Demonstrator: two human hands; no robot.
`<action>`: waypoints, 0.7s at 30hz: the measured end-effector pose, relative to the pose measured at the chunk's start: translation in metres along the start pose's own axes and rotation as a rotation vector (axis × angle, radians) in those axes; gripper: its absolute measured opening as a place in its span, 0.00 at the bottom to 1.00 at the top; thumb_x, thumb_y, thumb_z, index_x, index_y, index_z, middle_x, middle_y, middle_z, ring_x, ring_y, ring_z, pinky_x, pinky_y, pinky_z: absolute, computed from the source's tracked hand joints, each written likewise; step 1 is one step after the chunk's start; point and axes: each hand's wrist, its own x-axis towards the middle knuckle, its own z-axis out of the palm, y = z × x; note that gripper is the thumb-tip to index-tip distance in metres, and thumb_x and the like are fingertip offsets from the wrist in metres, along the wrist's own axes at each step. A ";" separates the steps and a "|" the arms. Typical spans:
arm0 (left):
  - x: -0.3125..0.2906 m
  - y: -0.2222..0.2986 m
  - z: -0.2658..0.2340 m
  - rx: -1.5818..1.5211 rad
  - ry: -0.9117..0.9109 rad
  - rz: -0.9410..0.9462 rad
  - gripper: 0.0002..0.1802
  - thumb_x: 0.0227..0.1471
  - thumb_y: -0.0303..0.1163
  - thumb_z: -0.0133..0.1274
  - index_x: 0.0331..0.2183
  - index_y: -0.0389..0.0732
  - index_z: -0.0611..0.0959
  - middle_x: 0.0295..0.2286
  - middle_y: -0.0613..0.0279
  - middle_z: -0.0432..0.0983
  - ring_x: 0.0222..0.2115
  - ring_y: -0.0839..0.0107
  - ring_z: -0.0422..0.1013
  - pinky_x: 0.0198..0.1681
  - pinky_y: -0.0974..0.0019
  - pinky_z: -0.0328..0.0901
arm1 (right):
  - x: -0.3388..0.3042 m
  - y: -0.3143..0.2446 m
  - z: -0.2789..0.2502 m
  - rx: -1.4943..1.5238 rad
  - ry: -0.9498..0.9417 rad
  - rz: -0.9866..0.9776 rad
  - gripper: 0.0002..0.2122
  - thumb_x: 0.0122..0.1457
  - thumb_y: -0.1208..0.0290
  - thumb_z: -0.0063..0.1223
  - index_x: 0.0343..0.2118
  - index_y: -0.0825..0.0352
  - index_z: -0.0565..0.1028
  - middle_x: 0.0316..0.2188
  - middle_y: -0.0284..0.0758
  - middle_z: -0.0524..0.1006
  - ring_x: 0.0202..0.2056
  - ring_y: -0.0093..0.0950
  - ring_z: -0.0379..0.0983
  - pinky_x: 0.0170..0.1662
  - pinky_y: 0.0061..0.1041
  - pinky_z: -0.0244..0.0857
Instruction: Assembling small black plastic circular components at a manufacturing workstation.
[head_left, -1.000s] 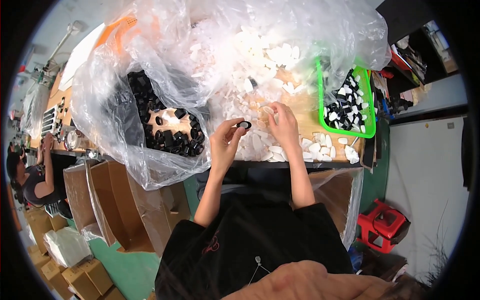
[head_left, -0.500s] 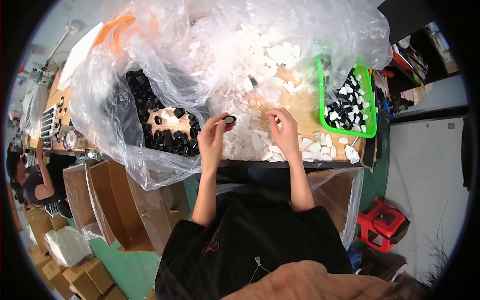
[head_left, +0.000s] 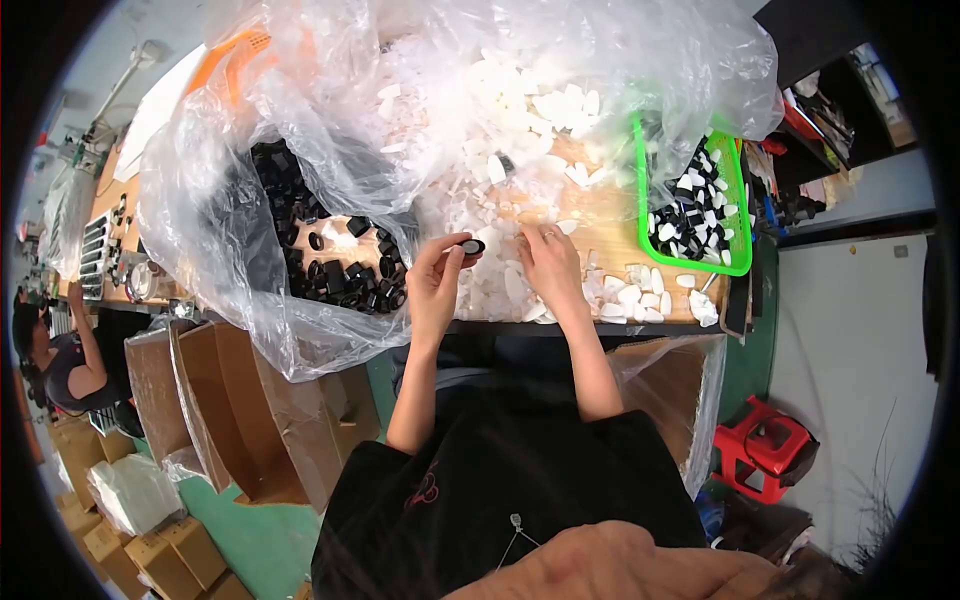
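My left hand [head_left: 434, 290] pinches a small black oval part [head_left: 472, 246] with a pale centre between thumb and fingertips, just above the table. Close beside it, my right hand [head_left: 552, 268] reaches down into a heap of translucent and white pieces [head_left: 490, 275]. Its fingers are bent together with the tips low among the pieces; whatever they grip is too small to make out. A white oval piece [head_left: 567, 227] lies next to the right knuckles. Left of my hands, an opened clear plastic bag [head_left: 215, 225] surrounds many black parts [head_left: 350, 285].
At the right stands a green basket [head_left: 742, 255] with black and white pieces in it. White ovals [head_left: 640, 297] lie along the table's front edge. Below are cardboard boxes [head_left: 235, 410] and a red stool [head_left: 765, 450]. Another person [head_left: 75, 360] works at the far left.
My right hand has moved left and its fingers have lowered onto the heap. The left hand has shifted slightly right and down, with the black part still in it.
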 end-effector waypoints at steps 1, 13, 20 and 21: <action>-0.001 0.000 0.001 0.005 -0.007 -0.006 0.13 0.64 0.26 0.47 0.46 0.29 0.79 0.38 0.55 0.79 0.39 0.67 0.78 0.46 0.67 0.72 | 0.000 -0.001 0.001 -0.001 0.063 -0.057 0.07 0.54 0.77 0.58 0.37 0.65 0.76 0.31 0.37 0.76 0.36 0.39 0.73 0.41 0.33 0.69; -0.005 0.005 0.022 -0.069 -0.085 -0.028 0.12 0.64 0.26 0.46 0.45 0.30 0.80 0.38 0.56 0.79 0.37 0.70 0.78 0.44 0.69 0.72 | -0.002 -0.037 -0.031 0.639 0.237 -0.150 0.07 0.54 0.82 0.59 0.35 0.67 0.76 0.37 0.36 0.79 0.38 0.31 0.78 0.39 0.24 0.72; -0.008 0.013 0.028 -0.091 -0.083 -0.046 0.14 0.64 0.27 0.46 0.46 0.29 0.79 0.40 0.56 0.78 0.38 0.72 0.76 0.47 0.67 0.71 | -0.003 -0.047 -0.029 0.960 0.358 -0.015 0.07 0.53 0.82 0.61 0.34 0.67 0.77 0.36 0.35 0.79 0.38 0.33 0.77 0.40 0.26 0.71; -0.009 0.016 0.030 -0.154 -0.081 -0.063 0.13 0.64 0.27 0.46 0.45 0.29 0.79 0.40 0.57 0.79 0.38 0.72 0.76 0.47 0.67 0.71 | -0.004 -0.045 -0.026 0.817 0.347 -0.097 0.06 0.53 0.82 0.61 0.34 0.67 0.78 0.36 0.36 0.79 0.38 0.31 0.77 0.41 0.26 0.70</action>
